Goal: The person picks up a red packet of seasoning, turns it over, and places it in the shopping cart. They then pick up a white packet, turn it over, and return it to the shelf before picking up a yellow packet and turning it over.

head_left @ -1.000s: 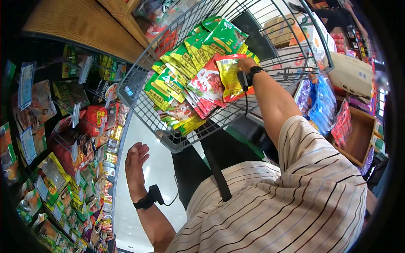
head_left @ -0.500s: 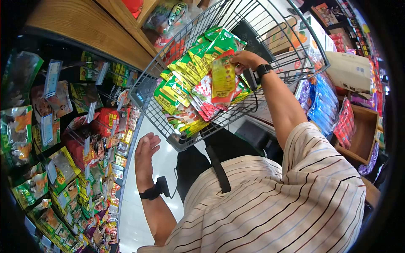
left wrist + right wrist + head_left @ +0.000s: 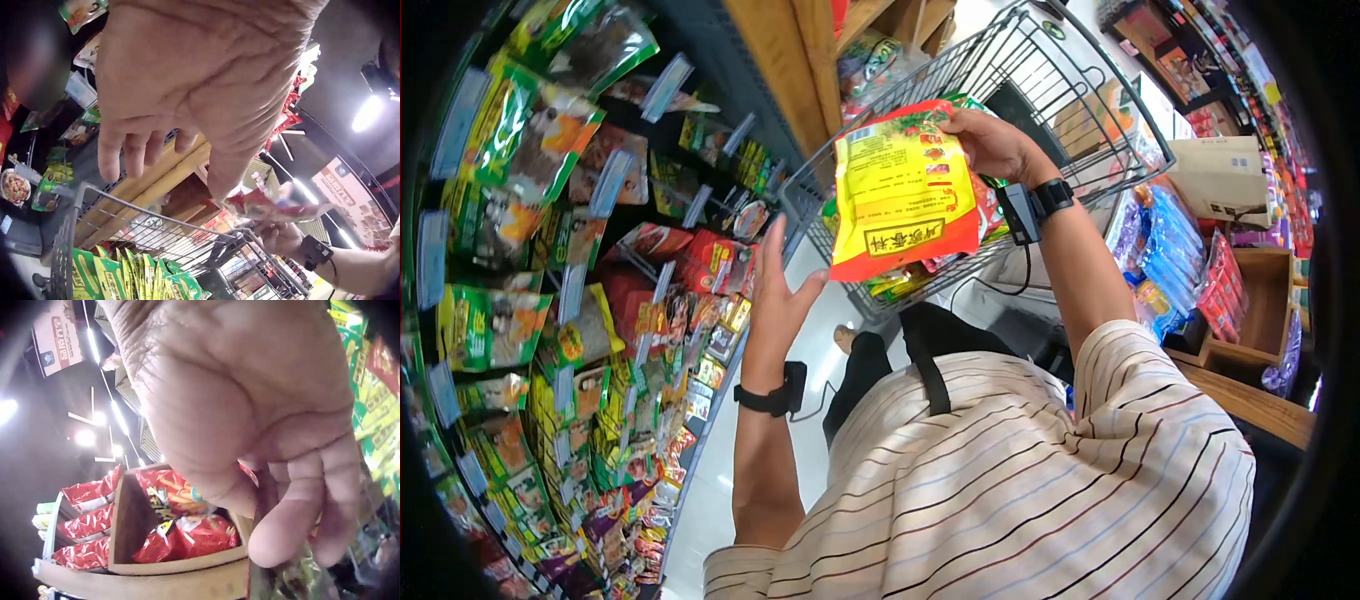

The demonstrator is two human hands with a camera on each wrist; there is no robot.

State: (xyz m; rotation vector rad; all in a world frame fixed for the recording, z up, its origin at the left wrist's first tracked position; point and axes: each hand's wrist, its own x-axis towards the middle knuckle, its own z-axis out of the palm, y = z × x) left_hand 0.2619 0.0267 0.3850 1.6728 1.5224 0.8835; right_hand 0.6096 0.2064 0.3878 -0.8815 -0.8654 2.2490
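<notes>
My right hand (image 3: 1000, 145) pinches a red-and-yellow seasoning packet (image 3: 905, 195) by its upper right edge. The packet is held up over the shopping cart (image 3: 74, 228), its printed yellow side facing the head camera. Beside its lower left corner is my left hand (image 3: 772, 305), thumb and fingers spread, nothing in the palm. In the left wrist view the same palm (image 3: 194, 81) shows with its fingers extended. Green-and-yellow packets (image 3: 109, 278) stand packed together in the cart, mostly hidden behind the held packet in the head view.
Shelves of hanging food packets (image 3: 495, 325) with price tags run along the left. On the right are blue packages (image 3: 1170, 245), a cardboard box (image 3: 1215, 175) and a wooden bin (image 3: 1260, 300). Red snack bags (image 3: 187, 540) lie in a wooden compartment in the right wrist view.
The right hand has lifted the red-and-yellow packet out of the cart, up toward the head camera. My left hand has risen toward the packet, its thumb now spread wide.
</notes>
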